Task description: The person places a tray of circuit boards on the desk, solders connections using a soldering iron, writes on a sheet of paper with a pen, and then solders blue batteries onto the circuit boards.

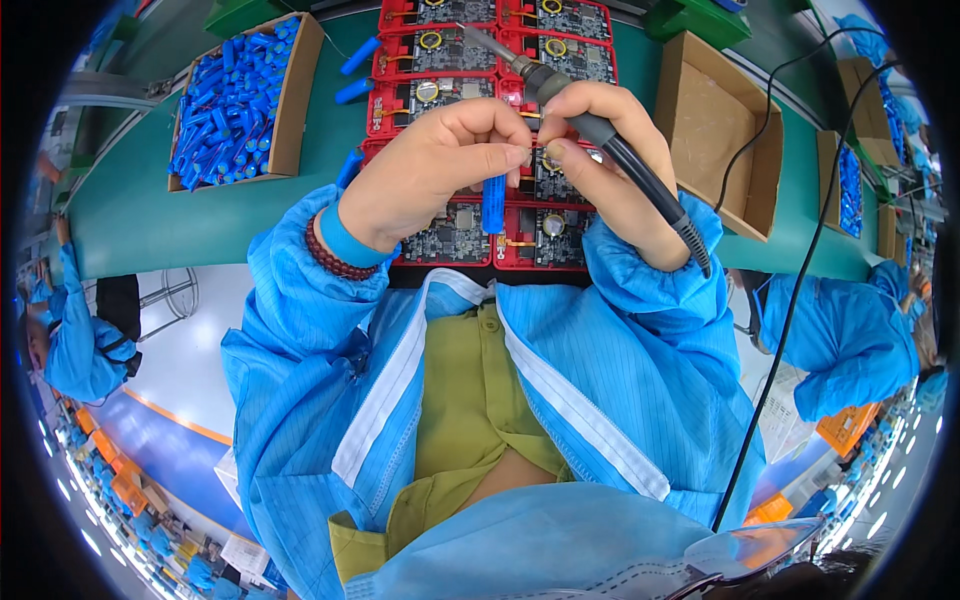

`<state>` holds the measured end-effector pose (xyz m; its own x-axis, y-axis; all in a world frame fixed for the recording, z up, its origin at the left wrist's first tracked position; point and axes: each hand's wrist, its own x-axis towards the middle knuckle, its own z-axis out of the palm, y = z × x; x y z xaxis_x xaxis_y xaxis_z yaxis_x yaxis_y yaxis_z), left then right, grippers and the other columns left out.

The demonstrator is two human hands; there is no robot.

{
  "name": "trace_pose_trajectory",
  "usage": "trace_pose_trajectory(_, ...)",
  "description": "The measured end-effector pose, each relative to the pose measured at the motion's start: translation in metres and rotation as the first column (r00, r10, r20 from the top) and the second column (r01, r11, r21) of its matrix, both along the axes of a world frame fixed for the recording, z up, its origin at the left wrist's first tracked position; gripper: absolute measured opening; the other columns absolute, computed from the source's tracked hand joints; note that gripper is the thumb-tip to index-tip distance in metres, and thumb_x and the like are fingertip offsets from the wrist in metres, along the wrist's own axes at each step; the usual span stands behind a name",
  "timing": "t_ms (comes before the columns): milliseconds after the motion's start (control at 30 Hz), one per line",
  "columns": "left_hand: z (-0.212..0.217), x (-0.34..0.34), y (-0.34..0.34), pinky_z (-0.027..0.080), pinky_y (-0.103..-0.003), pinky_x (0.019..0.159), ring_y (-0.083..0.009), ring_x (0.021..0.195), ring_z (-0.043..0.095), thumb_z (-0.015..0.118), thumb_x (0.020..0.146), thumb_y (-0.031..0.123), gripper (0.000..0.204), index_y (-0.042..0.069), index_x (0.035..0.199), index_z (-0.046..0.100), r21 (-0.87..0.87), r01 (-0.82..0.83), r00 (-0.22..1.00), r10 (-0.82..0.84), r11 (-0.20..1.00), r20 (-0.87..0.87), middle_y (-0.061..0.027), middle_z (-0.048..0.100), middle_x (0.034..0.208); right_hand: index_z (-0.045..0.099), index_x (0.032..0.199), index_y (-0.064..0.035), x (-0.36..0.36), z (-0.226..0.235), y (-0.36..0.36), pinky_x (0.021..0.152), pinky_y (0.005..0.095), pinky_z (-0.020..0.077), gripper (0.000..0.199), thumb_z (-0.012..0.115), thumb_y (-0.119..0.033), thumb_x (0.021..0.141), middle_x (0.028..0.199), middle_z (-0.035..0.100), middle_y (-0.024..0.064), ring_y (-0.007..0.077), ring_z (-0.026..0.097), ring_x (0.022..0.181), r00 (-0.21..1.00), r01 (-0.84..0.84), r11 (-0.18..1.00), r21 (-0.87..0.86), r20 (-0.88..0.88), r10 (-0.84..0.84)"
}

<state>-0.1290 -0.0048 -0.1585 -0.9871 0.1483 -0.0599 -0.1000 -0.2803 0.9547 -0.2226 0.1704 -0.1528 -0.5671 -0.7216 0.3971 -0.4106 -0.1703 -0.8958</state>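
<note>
My left hand (435, 165), with a blue band and a beaded bracelet at its wrist, is closed in a pinch. From its fingertips a blue cylindrical battery (493, 207) hangs over the red casings. In my right hand (625, 190) lies a soldering iron (625, 155), its metal tip pointing up and left, away from the battery. The right thumb and index finger come together close to the left fingertips; whatever thin part is between them is too small to make out. Beneath both hands are rows of red casings (510, 262) with circuit boards (445, 245) and round coin cells (554, 226).
A cardboard box (290, 125) of blue batteries stands on the green table (120, 220) at left. Several loose batteries (353, 91) lie beside the casings. Another cardboard box (690, 130) stands at right. The iron's black cable (800, 270) runs down the right side. Co-workers (840, 335) sit on both sides.
</note>
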Motion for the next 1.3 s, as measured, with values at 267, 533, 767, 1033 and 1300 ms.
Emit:
trace_pose_trajectory(267,-0.003,0.000,0.007,0.039,-0.023,0.059,-0.0066,0.065,0.047,0.055,0.086,0.007,0.006,0.003,0.091,0.057,-0.067,0.013,0.998,-0.008,0.998,0.065,0.0019,0.052,0.075,0.060,0.101,-0.0069,-0.002,0.000,0.004,0.072,0.0321,0.0490,0.029,0.063,0.005,0.075,0.089,0.063,0.0092,0.0252,0.062,0.081,0.968,0.043,0.999,0.008,-0.247,-0.039)
trace_pose_trajectory(533,0.000,0.000,0.015,0.039,-0.026,0.056,-0.0086,0.062,0.047,0.055,0.085,0.006,0.005,0.001,0.086,0.057,-0.417,-0.226,0.971,0.171,0.880,-0.167,-0.0028,0.053,0.067,0.060,0.101,-0.0079,0.000,-0.003,0.002,0.069,0.0334,0.0484,0.034,0.065,0.006,0.071,0.090,0.063,0.0095,0.0273,0.061,0.078,0.934,0.142,0.989,-0.048,-0.324,-0.150)
trace_pose_trajectory(767,0.005,-0.002,0.023,0.044,-0.030,0.059,-0.0169,0.066,0.055,0.054,0.083,0.003,0.005,0.000,0.085,0.056,-0.483,-0.338,0.932,0.217,0.808,-0.290,-0.0093,0.057,0.072,0.059,0.102,-0.0088,-0.001,-0.007,-0.001,0.066,0.0352,0.0478,0.037,0.066,0.007,0.069,0.086,0.062,0.0097,0.0291,0.060,0.073,0.859,0.153,0.983,-0.106,-0.478,-0.185)
trace_pose_trajectory(1033,0.009,-0.005,0.015,0.042,-0.026,0.058,-0.0114,0.064,0.051,0.053,0.087,0.006,0.005,0.002,0.086,0.056,-0.530,-0.358,0.907,0.151,0.769,-0.394,-0.0027,0.054,0.071,0.060,0.099,-0.0082,-0.015,-0.002,0.035,0.065,0.0373,0.0457,0.036,0.064,0.006,0.066,0.082,0.060,0.0093,0.0282,0.058,0.074,0.726,0.235,0.967,0.103,-0.680,-0.104)
trace_pose_trajectory(1300,-0.002,-0.022,-0.078,0.036,-0.019,0.062,-0.0038,0.069,0.043,0.054,0.089,0.008,0.005,0.004,0.091,0.056,-0.484,-0.561,0.827,0.435,0.671,-0.355,0.0033,0.051,0.078,0.059,0.109,-0.0020,-0.062,0.017,0.101,0.085,0.0274,0.0447,0.024,0.061,0.000,0.085,0.100,0.059,0.0079,0.0168,0.057,0.094,0.528,0.830,0.536,0.153,-0.524,-0.668)
